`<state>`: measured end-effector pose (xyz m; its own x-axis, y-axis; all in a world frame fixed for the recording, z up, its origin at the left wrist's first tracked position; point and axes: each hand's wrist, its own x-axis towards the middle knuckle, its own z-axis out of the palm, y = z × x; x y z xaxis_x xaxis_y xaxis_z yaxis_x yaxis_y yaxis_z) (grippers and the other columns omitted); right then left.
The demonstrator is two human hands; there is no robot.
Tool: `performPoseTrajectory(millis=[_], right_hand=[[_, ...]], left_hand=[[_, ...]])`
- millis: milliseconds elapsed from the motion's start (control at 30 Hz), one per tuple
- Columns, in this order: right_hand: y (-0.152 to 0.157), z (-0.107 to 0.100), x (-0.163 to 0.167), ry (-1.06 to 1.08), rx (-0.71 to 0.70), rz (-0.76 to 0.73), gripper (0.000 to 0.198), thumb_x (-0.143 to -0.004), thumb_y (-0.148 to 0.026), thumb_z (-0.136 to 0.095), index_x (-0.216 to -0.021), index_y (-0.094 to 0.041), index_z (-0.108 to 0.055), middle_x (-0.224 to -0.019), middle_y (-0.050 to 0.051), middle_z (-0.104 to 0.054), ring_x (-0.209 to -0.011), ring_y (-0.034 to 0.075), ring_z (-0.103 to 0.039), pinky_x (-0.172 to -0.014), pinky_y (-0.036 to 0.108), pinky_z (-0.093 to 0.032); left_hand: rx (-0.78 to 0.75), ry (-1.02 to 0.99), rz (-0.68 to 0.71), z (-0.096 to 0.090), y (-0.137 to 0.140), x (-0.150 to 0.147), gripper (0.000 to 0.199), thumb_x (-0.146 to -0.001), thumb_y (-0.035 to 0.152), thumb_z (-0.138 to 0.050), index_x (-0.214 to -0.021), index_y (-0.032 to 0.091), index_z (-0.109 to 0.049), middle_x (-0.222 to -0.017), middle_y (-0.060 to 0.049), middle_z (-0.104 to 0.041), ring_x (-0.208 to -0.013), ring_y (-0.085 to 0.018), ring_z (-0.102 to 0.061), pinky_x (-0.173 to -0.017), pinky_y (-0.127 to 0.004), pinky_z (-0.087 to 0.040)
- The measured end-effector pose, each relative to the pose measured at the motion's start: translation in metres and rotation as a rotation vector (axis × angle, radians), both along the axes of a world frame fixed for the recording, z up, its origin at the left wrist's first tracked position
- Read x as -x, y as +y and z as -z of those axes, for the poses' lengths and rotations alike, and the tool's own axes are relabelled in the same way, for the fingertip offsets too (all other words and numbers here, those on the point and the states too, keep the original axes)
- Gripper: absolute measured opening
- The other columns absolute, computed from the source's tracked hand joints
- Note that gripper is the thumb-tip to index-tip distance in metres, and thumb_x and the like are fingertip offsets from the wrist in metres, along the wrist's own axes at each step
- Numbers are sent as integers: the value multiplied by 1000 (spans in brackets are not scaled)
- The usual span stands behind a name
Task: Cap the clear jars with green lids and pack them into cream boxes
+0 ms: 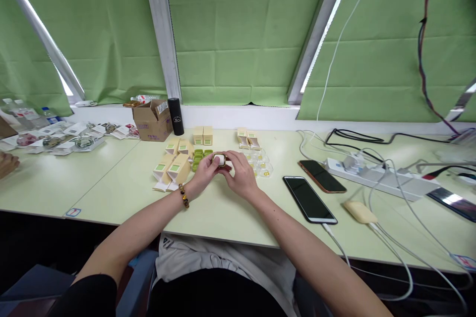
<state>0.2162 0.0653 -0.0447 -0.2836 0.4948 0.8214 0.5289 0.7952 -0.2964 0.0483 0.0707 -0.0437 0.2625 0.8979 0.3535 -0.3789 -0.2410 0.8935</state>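
Observation:
Above the middle of the table, both hands hold one small square case (220, 159) with a dark olive rim and a white inside. My left hand (204, 174), below a beaded bracelet, grips its left side with the thumb over the front. From the right, the fingers of my right hand (241, 174) close around it and partly cover it. Just left of the hands sit several small green square containers (198, 158). Cream cardboard boxes (179, 168) with green labels stand beyond my left wrist. A clear plastic tray (265, 166) with yellow pieces lies behind my right hand.
More cream boxes (203, 135) stand at the back. A brown carton (152, 121) and black cylinder (175, 117) are at back left, near bagged items (74, 136). Two phones (309, 199), a power strip (379, 178) and cables lie right. Another person's hand (8, 163) shows far left.

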Motion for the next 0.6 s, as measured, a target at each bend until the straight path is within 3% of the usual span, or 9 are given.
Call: performPoseTrajectory(millis=[267,400,600], right_hand=[[2,1,3,221,220,-95,41,-88,-21,-70,-128,-28,-65,-129,11,-66,-119,32,-59,-95,50,-60],[1,0,2,336,362,-152,41,-84,-27,-74,-124,-28,-65,-124,9,-67,-107,27,-64,-96,49,-59],[2,-5,-2,466,424,-299,42,-90,-39,-74,-128,-25,-62,-120,9,-69,-113,27,-66,-103,47,-54]], left_hand=[[65,9,59,0,-5,1,69,-91,70,-73,-134,17,-64,-119,-15,-76,-99,-28,-79,-89,-40,-63],[82,20,23,-1,-7,3,69,-92,70,-72,-140,21,-60,-125,-14,-74,-105,-26,-77,-92,-40,-61],[32,48,-49,-2,-4,7,53,-94,51,-76,-136,21,-64,-116,-10,-73,-107,-24,-72,-90,-37,-61]])
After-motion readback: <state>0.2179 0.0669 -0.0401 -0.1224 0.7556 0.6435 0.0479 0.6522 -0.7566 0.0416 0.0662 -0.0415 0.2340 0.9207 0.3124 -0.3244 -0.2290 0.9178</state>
